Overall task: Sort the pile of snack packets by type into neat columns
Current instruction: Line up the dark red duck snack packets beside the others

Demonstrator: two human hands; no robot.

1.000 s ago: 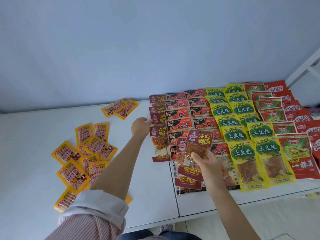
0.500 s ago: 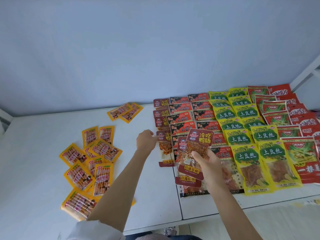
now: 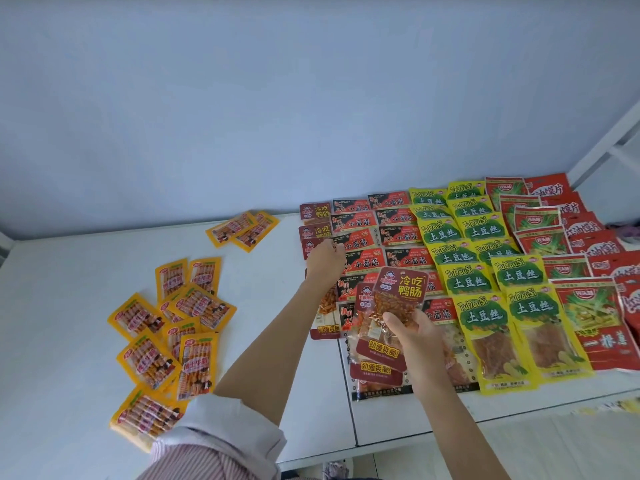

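Your right hand (image 3: 414,332) grips glossy plastic-film dark red packets (image 3: 398,299) with clear windows; the yellow packets (image 3: 199,303) shine too, the white table (image 3: 69,271) looks smooth and matt, your striped sleeve (image 3: 221,441) is cloth

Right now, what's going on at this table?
A person is sorting snack packets into columns. The right hand holds a small fan of dark red packets, while the left hand reaches to the dark red column at the left edge of the sorted rows. Yellow-green packets and red ones already sit in columns. Orange packets are still scattered on the left.
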